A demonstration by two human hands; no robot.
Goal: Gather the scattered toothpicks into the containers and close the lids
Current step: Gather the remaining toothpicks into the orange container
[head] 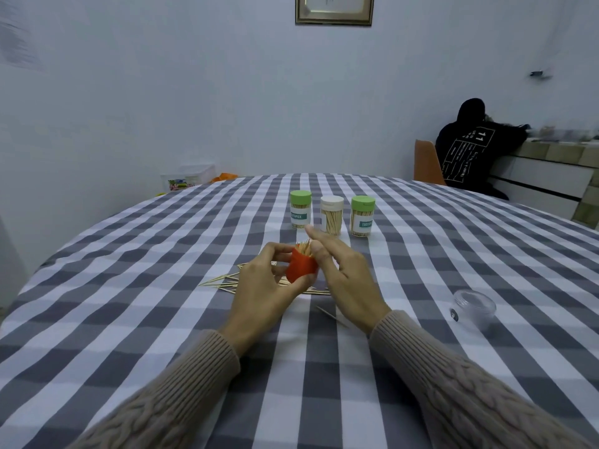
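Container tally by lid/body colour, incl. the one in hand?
Green-lidded toothpick jars: 2
White-lidded toothpick jar: 1
Red container: 1, gripped by the left hand
Clear lid lying apart on the tablecloth: 1
Total: 4 containers, 1 loose lid

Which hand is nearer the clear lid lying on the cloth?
Right. The right hand is at the red container, with the clear lid off to its right, apart from it. The left hand grips the container's far side, farther from the lid.
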